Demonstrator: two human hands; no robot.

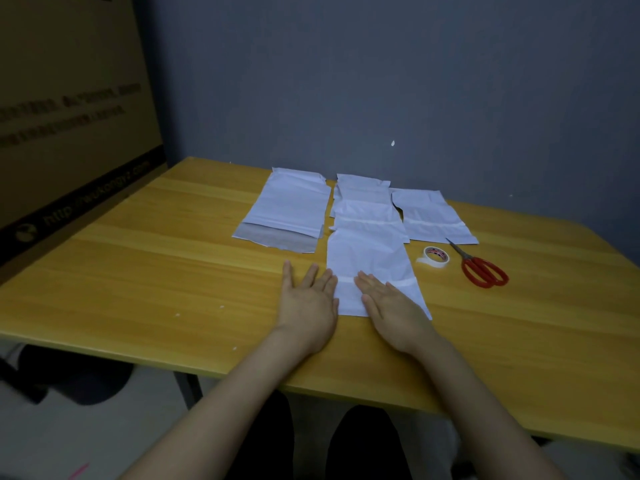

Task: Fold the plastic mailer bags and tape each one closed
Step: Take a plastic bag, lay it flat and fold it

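Mailer bags (363, 209) lie toward the table's (138, 271) far edge. Most look taped, the leftmost bag (291, 206) not yet. The right hand (391, 306) presses the nearest bag (370, 258) and the left hand (306, 306) lies beside it, both with fingers straight and loosely spread.

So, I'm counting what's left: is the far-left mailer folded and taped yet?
Not yet. The far-left mailer lies spread, its grey flap unfolded at the near end, with no tape strip across it.

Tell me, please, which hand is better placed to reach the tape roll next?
Probably the right hand: the tape roll lies to that side, just right of the nearest mailer bag. The left hand would have to cross that bag.
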